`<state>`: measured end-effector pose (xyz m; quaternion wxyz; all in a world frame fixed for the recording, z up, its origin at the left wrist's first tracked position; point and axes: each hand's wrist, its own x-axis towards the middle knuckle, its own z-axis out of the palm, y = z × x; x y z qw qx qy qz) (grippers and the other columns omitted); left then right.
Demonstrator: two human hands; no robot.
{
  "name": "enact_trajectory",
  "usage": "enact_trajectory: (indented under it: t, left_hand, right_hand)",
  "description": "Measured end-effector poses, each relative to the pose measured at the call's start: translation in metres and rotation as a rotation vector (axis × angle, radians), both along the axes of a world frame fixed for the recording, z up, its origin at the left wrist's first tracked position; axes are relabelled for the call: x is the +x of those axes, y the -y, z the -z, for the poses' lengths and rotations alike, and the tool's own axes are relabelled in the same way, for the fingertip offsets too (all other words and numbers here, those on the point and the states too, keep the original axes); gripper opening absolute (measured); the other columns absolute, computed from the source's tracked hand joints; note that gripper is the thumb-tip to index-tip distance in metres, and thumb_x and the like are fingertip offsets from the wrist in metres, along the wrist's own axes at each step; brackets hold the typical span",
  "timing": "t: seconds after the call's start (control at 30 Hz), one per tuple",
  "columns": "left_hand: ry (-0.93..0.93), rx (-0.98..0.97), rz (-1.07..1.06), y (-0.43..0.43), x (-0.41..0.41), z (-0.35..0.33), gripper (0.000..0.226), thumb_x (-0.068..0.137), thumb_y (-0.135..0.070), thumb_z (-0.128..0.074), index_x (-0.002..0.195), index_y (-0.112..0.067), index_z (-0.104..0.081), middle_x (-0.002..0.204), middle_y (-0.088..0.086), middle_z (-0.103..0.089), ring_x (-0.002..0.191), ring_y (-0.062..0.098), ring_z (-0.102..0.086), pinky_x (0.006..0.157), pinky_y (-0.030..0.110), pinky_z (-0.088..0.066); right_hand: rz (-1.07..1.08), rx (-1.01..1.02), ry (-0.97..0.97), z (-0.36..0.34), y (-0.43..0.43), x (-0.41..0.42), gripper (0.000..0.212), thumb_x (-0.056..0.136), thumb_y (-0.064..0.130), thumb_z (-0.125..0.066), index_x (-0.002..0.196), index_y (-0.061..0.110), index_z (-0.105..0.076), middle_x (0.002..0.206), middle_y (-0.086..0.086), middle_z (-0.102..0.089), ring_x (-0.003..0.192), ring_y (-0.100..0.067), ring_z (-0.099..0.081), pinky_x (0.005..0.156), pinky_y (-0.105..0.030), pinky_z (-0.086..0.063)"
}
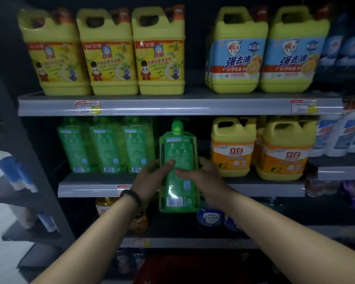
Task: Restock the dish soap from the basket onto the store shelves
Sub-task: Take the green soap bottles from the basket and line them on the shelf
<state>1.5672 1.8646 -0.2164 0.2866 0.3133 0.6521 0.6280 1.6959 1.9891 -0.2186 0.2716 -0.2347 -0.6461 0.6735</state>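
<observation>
Big picture first: the store shelves (172,108) fill the view, dim and a touch blurred. Up top stand three yellow jugs (111,52), with blue-labelled jugs (236,56) to their right. On the middle shelf (86,190) there is a row of three green bottles (109,146) on the left and orange-labelled jugs (232,148) on the right, with a dark gap between them.

Right in front of that gap is the task's thing, the green dish soap bottle (179,148). It is upright, pump cap on top, held in the air with its base below the shelf edge. The left hand (150,179) grips its left side with the thumb across the label. The right hand (205,177) wraps round the right side, fingers curled behind. A dark wristband (131,194) sits on the left wrist.

My read is that this bottle is mid-placement and not yet on the shelf. The gap looks like its slot, fourth in the green row. Three look shelved already, but whether they are today's work I can't say.

Now the unknowns. The basket is not plainly in view. A reddish shape (182,267) at the bottom edge might be it, but it's too dark to call, so how many bottles remain is anyone's guess. The lower shelves are murky, and the price tags are unreadable.
</observation>
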Motion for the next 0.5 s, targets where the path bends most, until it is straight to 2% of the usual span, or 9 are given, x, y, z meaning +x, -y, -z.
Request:
enact_trajectory:
  t: [0.1,0.13,0.2,0.27,0.33,0.4,0.5]
  left_hand:
    - [-0.108,-0.035,-0.025,-0.011,-0.020,-0.001,0.071,0.090,-0.042,-0.080,0.152,-0.033,-0.046,0.138,0.007,-0.067,0.117,0.022,-0.067,0.104,0.044,-0.055]
    - [-0.164,-0.057,-0.038,-0.014,-0.025,-0.001,0.068,0.090,-0.037,-0.081,0.150,-0.037,-0.047,0.129,0.005,-0.069,0.111,0.021,-0.069,0.099,0.045,-0.058]
    - [-0.263,-0.063,-0.072,-0.023,-0.035,-0.001,0.072,0.090,-0.029,-0.082,0.153,-0.036,-0.046,0.123,0.003,-0.066,0.113,0.022,-0.067,0.096,0.045,-0.059]
    - [-0.298,-0.037,-0.086,-0.031,-0.042,-0.001,0.082,0.089,-0.026,-0.083,0.158,-0.036,-0.041,0.128,0.002,-0.060,0.123,0.023,-0.061,0.097,0.045,-0.059]
    - [-0.310,-0.014,-0.097,-0.040,-0.047,0.004,0.087,0.089,-0.021,-0.083,0.161,-0.037,-0.036,0.134,-0.001,-0.056,0.134,0.021,-0.054,0.105,0.046,-0.054]
    - [-0.298,-0.009,-0.108,-0.047,-0.053,0.014,0.088,0.090,-0.017,-0.082,0.161,-0.037,-0.035,0.141,-0.003,-0.054,0.139,0.021,-0.049,0.111,0.047,-0.050]
    - [-0.272,0.001,-0.124,-0.055,-0.060,0.036,0.084,0.092,-0.013,-0.079,0.161,-0.032,-0.036,0.155,0.001,-0.051,0.145,0.021,-0.046,0.107,0.039,-0.051]
  right_hand:
    - [0.071,-0.024,-0.022,-0.006,-0.021,-0.025,0.035,0.085,0.008,-0.089,0.117,0.011,-0.077,0.105,-0.009,-0.083,0.092,-0.027,-0.082,0.076,-0.042,-0.067]
    - [0.092,-0.019,-0.028,-0.007,-0.029,-0.034,0.037,0.083,0.009,-0.090,0.117,0.011,-0.076,0.106,-0.009,-0.083,0.092,-0.026,-0.082,0.073,-0.040,-0.067]
    - [0.139,0.010,-0.037,-0.009,-0.044,-0.053,0.045,0.080,0.013,-0.094,0.120,0.013,-0.073,0.107,-0.004,-0.082,0.091,-0.020,-0.082,0.069,-0.032,-0.065]
    - [0.159,0.021,-0.070,-0.012,-0.057,-0.070,0.052,0.078,0.012,-0.096,0.122,0.015,-0.068,0.108,0.001,-0.080,0.092,-0.013,-0.079,0.068,-0.025,-0.061]
    - [0.144,0.025,-0.101,-0.009,-0.068,-0.084,0.057,0.078,0.008,-0.095,0.124,0.017,-0.063,0.112,0.000,-0.078,0.097,-0.012,-0.077,0.072,-0.026,-0.061]
    - [0.141,0.054,-0.118,0.004,-0.078,-0.096,0.064,0.077,0.003,-0.094,0.130,0.015,-0.059,0.120,-0.006,-0.076,0.103,-0.017,-0.077,0.077,-0.030,-0.063]
    - [0.130,0.129,-0.142,0.037,-0.089,-0.110,0.074,0.078,-0.004,-0.091,0.139,0.012,-0.052,0.127,-0.011,-0.074,0.113,-0.027,-0.076,0.088,-0.042,-0.065]
